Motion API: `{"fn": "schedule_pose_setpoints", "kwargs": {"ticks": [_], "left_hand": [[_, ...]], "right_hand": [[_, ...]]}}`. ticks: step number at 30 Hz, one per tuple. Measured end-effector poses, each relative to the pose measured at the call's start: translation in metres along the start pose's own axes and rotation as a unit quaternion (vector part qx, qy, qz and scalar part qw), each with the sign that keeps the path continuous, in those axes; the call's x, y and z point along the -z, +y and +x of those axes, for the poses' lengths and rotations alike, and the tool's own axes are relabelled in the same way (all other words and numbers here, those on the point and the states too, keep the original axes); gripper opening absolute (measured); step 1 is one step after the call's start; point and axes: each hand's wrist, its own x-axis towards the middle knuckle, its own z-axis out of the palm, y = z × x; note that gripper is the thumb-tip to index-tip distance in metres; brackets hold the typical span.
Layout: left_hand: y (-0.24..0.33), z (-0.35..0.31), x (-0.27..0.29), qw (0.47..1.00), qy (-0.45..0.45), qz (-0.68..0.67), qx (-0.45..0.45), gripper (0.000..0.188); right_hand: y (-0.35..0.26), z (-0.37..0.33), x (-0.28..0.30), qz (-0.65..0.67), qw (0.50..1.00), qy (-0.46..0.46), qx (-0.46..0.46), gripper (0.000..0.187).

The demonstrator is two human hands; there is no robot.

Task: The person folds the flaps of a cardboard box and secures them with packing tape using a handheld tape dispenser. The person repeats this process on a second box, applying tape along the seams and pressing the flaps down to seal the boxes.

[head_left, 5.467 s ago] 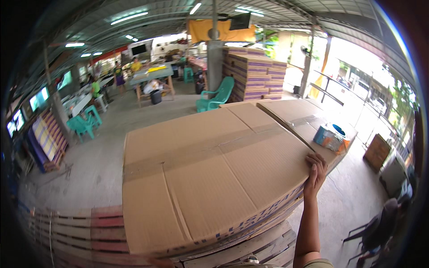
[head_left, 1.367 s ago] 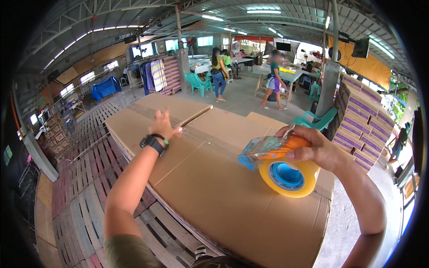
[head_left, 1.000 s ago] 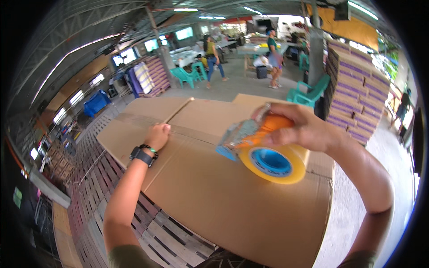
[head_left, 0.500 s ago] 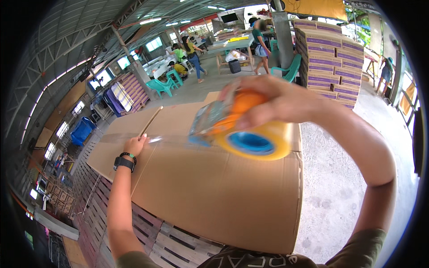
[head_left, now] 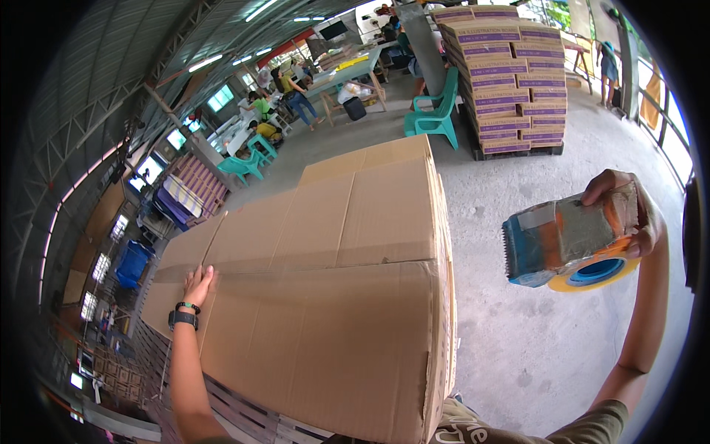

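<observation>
A large flattened stack of brown cardboard (head_left: 318, 325) lies in front of me, creased and with a seam running across it. My left hand (head_left: 199, 286) rests on its top at the left, fingers stretched out over the seam, holding nothing. Off to the right, past the cardboard's right edge, my right hand (head_left: 637, 211) grips a tape dispenser (head_left: 566, 233). The dispenser is blue and orange, wrapped in worn tape, with a toothed edge facing left. A yellowish tape roll (head_left: 594, 275) with a blue core is fitted in it. Any tape strip between dispenser and cardboard cannot be made out.
Slatted wooden pallets (head_left: 229, 403) lie under the cardboard. A tall stack of cartons (head_left: 510, 81) stands beyond, beside a green plastic chair (head_left: 438, 111). Farther off are a long table (head_left: 347, 74) and several people. Concrete floor (head_left: 510, 348) stretches to the right.
My right hand has carried the tape dispenser from over the cardboard rightward, beyond its edge. My left hand stays on the cardboard, its fingers now flatter. The view has turned to the right.
</observation>
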Motion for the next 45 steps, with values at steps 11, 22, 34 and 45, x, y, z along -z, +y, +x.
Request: {"fn": "schedule_pose_setpoints", "kwargs": {"ticks": [11,22,34,45], "left_hand": [[0.026,-0.023,0.003,0.997,-0.016,0.034,-0.061,0.082],[0.306,-0.159,0.012,0.797,-0.079,0.004,-0.598,0.102],[0.387,-0.198,0.022,0.637,-0.156,0.026,-0.754,0.094],[0.424,-0.21,0.027,0.584,-0.214,0.169,-0.765,0.077]], "right_hand": [[0.036,-0.006,-0.011,0.07,0.997,-0.038,-0.022,0.074],[0.133,-0.042,-0.063,0.189,0.98,0.018,-0.054,0.074],[0.195,-0.055,-0.107,0.37,0.929,0.005,-0.002,0.072],[0.173,-0.096,-0.097,0.181,0.98,-0.02,-0.078,0.068]]}}
